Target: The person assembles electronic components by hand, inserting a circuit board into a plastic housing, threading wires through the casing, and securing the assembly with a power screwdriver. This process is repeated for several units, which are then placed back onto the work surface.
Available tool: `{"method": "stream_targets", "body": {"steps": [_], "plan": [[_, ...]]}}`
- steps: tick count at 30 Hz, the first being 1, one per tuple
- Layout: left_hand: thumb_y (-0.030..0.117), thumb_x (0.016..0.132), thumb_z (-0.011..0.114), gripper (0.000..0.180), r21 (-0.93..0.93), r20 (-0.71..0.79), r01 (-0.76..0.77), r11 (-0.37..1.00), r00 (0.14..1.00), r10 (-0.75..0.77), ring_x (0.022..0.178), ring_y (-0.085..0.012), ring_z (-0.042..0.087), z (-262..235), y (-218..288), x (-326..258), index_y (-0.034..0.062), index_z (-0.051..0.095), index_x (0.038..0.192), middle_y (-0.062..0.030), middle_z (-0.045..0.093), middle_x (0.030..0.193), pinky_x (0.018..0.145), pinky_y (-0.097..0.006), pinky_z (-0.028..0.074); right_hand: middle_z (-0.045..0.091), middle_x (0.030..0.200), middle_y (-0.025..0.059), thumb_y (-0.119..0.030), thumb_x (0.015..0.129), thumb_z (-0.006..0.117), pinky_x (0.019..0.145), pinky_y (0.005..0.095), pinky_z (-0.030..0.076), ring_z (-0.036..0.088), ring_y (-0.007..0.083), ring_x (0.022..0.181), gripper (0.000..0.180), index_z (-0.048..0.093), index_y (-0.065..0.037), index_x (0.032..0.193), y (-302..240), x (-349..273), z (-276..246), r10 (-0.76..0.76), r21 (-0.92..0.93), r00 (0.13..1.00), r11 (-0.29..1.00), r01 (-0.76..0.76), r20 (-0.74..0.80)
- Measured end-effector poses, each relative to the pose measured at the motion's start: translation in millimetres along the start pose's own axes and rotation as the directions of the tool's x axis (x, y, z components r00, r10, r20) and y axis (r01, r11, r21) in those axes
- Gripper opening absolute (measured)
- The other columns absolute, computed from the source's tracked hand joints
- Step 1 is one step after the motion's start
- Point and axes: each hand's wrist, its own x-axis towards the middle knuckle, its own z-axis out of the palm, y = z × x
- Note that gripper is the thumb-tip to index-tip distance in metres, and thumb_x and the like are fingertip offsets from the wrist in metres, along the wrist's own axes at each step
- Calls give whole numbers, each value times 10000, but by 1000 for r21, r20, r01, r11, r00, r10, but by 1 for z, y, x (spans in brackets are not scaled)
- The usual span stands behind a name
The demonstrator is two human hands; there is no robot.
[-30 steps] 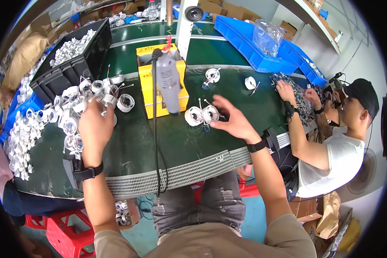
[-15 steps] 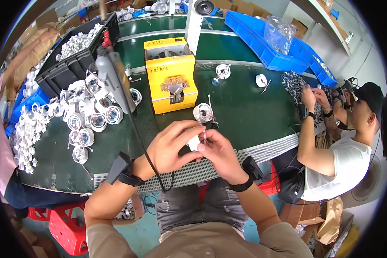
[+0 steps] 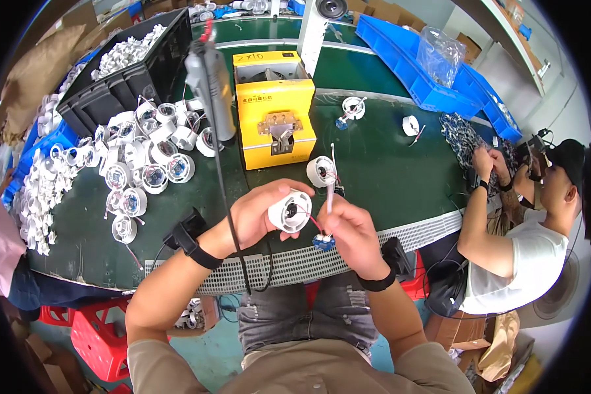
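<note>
My left hand (image 3: pixel 253 209) grips a round white housing (image 3: pixel 279 214), its open face turned up toward me with a dark part inside. Thin red wires run from it to a small blue circuit board (image 3: pixel 324 243), which hangs just below my right fingers. My right hand (image 3: pixel 354 230) pinches the wires (image 3: pixel 330 199), and a pale cable end sticks up above the fingertips. Just beyond my hands, another white housing (image 3: pixel 318 172) with wires rests on the green work surface (image 3: pixel 394 177).
A yellow machine (image 3: pixel 276 125) stands ahead, beside a hanging grey electric screwdriver (image 3: pixel 210 88) whose black cord crosses my left wrist. Piled white housings (image 3: pixel 154 177) and a black crate (image 3: pixel 121 92) lie left. Blue bins (image 3: pixel 433 92) and a co-worker (image 3: pixel 515 256) are right.
My hands have moved apart. The housing now faces up in my left hand, and the blue board has come into view under my right. The screwdriver has swung right in the picture.
</note>
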Motion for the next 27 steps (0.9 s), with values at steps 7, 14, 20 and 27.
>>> {"method": "stream_targets", "body": {"steps": [7, 14, 20, 27], "plan": [[381, 1007, 367, 443, -175, 31, 213, 961, 977, -211, 712, -233, 662, -3, -6, 3, 9, 525, 1188, -144, 654, 930, 626, -329, 554, 482, 855, 57, -21, 743, 610, 652, 271, 350, 452, 143, 762, 126, 511, 1, 668, -13, -1, 9, -54, -464, 998, 884, 52, 9], [302, 994, 372, 393, -204, -37, 208, 957, 975, -219, 910, -316, 659, 4, -4, 5, -7, 499, 1201, -174, 633, 1024, 804, -442, 564, 483, 856, 61, -22, 727, 608, 664, 262, 359, 459, 142, 749, 111, 520, 0, 663, -11, 2, 0, -126, -456, 992, 883, 114, 5], [251, 986, 377, 363, -222, -59, 163, 961, 982, -180, 1025, -335, 622, -2, -8, 5, -11, 492, 1210, -157, 602, 1128, 921, -497, 512, 541, 786, 41, -96, 921, 576, 630, 229, 383, 491, 97, 700, 207, 604, 10, 745, -14, 9, 5, -85, -157, 974, 986, 51, -212], [243, 988, 372, 378, -230, -85, 142, 963, 983, -165, 1015, -308, 629, 2, -4, 4, -6, 480, 1252, -149, 604, 1130, 922, -483, 514, 528, 755, 23, -59, 877, 613, 620, 242, 363, 468, 93, 681, 170, 594, 19, 728, -1, 5, -2, -58, -274, 990, 961, 21, -128]]}}
